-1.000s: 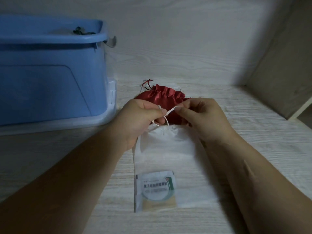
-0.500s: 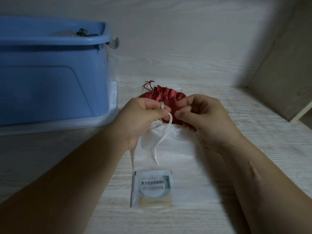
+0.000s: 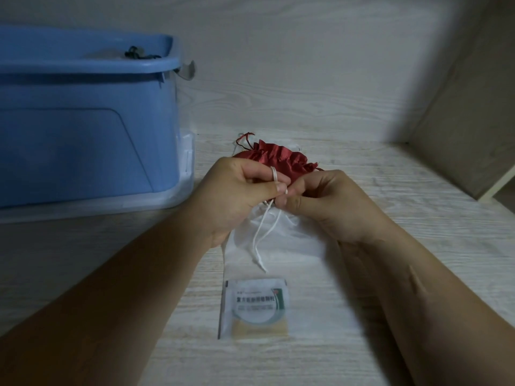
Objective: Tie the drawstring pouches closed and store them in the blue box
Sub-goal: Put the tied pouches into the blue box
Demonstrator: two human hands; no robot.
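The white pouch (image 3: pixel 278 246) lies on the counter (image 3: pixel 418 218) near the box (image 3: pixel 83 121), just before the red pouch (image 3: pixel 278 160). The left hand (image 3: pixel 239 190) and right hand (image 3: pixel 328 201) pinch its cord (image 3: pixel 263 232) at the neck, fingers curled. Light, limp, probably slippery: hold it by the cord.

We find print only on the sachet (image 3: pixel 255 307) lying inside the white pouch (image 3: pixel 295 246): one line of dark Chinese characters on a pale label, above a green ring. It is too blurred for us to read.
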